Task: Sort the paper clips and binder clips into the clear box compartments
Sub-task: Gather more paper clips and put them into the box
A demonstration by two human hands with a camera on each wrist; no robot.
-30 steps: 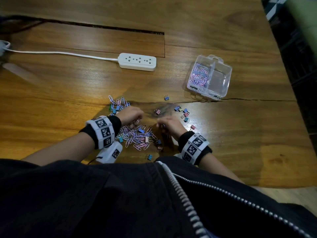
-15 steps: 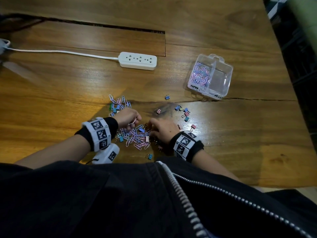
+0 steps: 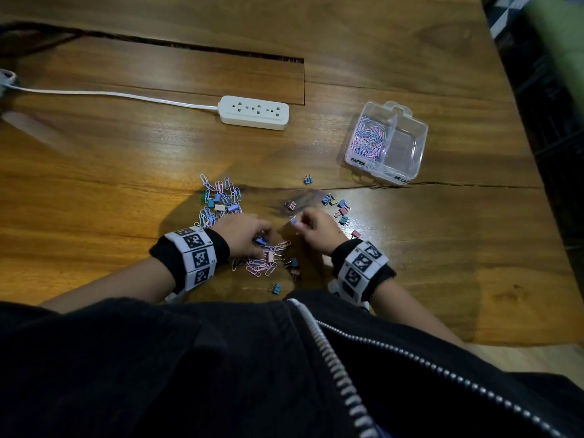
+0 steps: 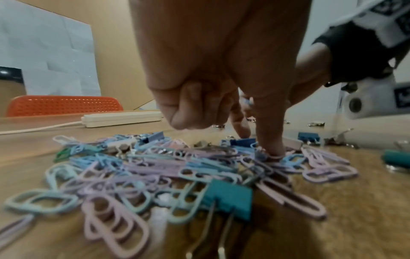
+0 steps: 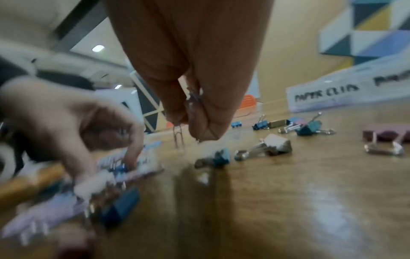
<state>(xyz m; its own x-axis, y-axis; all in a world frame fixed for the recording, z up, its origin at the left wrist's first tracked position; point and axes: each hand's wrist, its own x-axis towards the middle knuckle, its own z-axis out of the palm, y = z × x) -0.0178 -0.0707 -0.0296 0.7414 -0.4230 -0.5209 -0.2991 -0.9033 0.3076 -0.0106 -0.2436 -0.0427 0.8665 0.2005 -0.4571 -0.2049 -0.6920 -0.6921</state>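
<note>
Pastel paper clips lie in a near pile and a farther pile, with binder clips mixed in. My left hand has thumb and forefinger down on either side of a blue binder clip in the near pile. My right hand is raised just above the table and pinches paper clips, one of which dangles from the fingers. The clear box stands far right; its left compartment holds paper clips, and the right one looks bare.
Loose binder clips lie between my right hand and the box. A white power strip with its cord lies at the back. The table's right edge is close to the box. My black jacket covers the near edge.
My right hand dipped left into the near pile, then came back right holding paper clips. My left hand shifted nearer onto the same pile.
</note>
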